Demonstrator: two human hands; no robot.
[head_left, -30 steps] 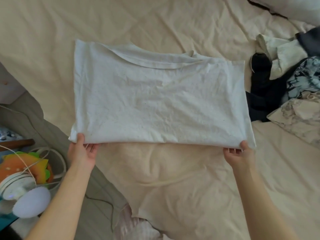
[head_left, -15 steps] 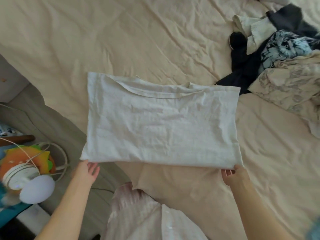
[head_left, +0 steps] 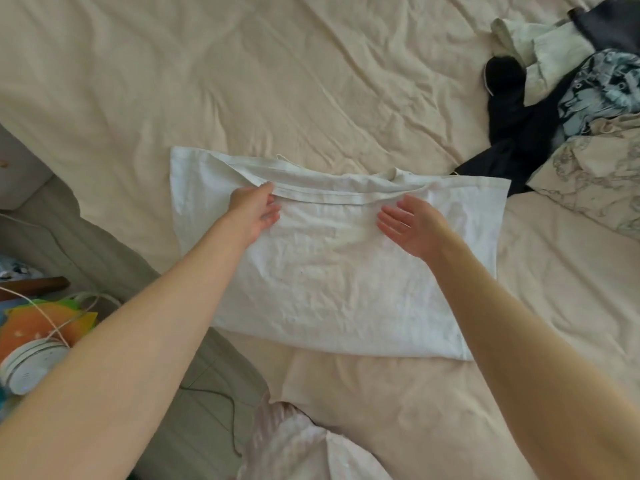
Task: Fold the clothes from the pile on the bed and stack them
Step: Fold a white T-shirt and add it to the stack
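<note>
A white garment [head_left: 339, 289] lies folded into a wide rectangle on the beige bed sheet [head_left: 242, 81], its hem band running along the far edge. My left hand [head_left: 256, 211] reaches over it with relaxed fingers, fingertips touching the hem band left of centre. My right hand [head_left: 410, 225] hovers over the right half, palm turned inward, fingers straight, holding nothing. The pile of unfolded clothes [head_left: 568, 98] sits at the upper right: dark, blue-patterned and pale printed pieces tangled together.
The bed's edge runs diagonally at the lower left, with grey floor [head_left: 194, 393] beyond. A white round device [head_left: 31, 365] with cables and an orange-green object [head_left: 38, 323] sit beside the bed. Pale striped fabric [head_left: 301, 448] shows at the bottom centre.
Both hands have let go of the garment's near corners and moved forward over it toward the far hem. The garment now lies flat on the bed.
</note>
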